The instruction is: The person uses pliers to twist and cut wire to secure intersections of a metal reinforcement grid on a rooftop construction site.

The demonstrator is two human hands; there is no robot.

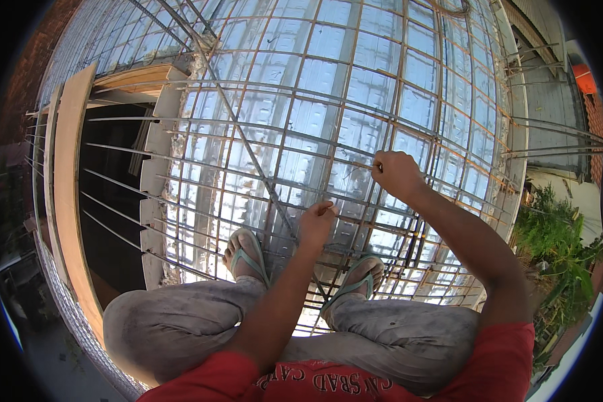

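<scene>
A grid of steel rebar (342, 100) lies over shiny ribbed metal decking (325, 124). My right hand (395, 173) is closed at one of the bars, right of centre, with thin dark wire-like strands by its fingertips; what it holds is too small to make out. My left hand (317, 221) is closed just above the bars, lower and to the left, its fingers curled on something I cannot make out. A long diagonal bar (248, 147) runs just left of it. My feet in green sandals (246, 258) are on the grid below my hands.
A wooden board (70, 181) borders a dark opening (114, 221) on the left, crossed by protruding bars. At the right, beyond the deck's edge (519, 147), are more protruding bars, green plants (559, 254) and red roof tiles (594, 134). More rebar extends toward the top.
</scene>
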